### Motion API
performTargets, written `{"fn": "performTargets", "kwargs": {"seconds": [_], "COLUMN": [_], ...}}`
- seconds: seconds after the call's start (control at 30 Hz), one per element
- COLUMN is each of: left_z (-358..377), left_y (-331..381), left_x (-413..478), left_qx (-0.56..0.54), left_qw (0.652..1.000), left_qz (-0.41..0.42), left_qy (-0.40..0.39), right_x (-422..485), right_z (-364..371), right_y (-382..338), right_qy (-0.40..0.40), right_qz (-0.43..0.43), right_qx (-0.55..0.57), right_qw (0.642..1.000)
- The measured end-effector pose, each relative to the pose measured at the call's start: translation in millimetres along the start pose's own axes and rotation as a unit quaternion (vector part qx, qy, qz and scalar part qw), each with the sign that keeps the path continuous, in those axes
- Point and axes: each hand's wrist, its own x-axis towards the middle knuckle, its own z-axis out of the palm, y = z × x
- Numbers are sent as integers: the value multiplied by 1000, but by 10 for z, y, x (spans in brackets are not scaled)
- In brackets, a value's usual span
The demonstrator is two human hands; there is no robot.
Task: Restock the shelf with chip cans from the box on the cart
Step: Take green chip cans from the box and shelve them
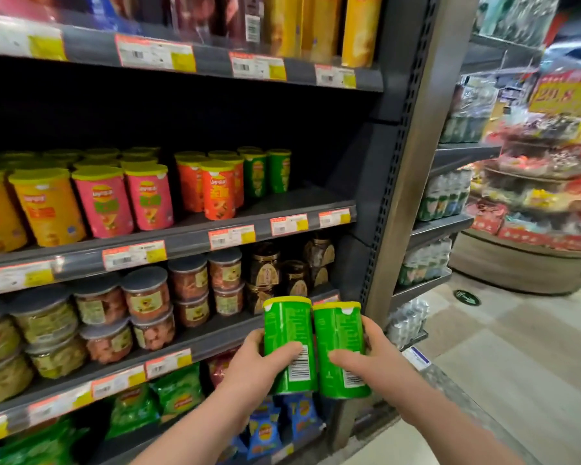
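My left hand (259,360) grips a green chip can (287,330) with a yellow lid. My right hand (369,357) grips a second green chip can (341,337) right beside it; the two cans stand upright and touch. Both are held in front of the lower shelves. On the chip shelf (195,238) higher up stand yellow, pink and orange cans, with green cans (267,171) at the right end. Bare shelf shows to the right of those green cans. The box and the cart are out of view.
Jars with grey lids (148,297) fill the shelf below, and chip bags (178,394) lie under that. A grey upright post (406,162) ends the shelving on the right. Beyond it are drink shelves, a round display stand (534,256) and a tiled floor.
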Motion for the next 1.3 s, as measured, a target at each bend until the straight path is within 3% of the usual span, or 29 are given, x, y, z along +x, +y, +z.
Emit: {"fn": "performTargets", "kwargs": {"seconds": [0.33, 0.5, 0.87, 1.07, 1.3], "left_z": [108, -9, -150, -35, 89], "left_y": [807, 1040, 1374, 1541, 1673], "left_x": [1118, 1540, 1957, 2104, 2152], "left_qx": [-26, -38, -93, -141, -108], "left_qw": [995, 994, 971, 957, 953], "left_qz": [93, 102, 160, 171, 196], "left_qy": [-1, 13, 151, 188, 204], "right_x": [1161, 1670, 3220, 3872, 4202], "right_z": [-318, -424, -393, -226, -104], "right_y": [-653, -1042, -1839, -1904, -1878], "right_qy": [38, 32, 1, -29, -53], "right_qz": [-80, -127, -201, -185, -198], "right_qx": [-26, -18, -69, -113, -128], "right_qw": [996, 991, 977, 976, 970]}}
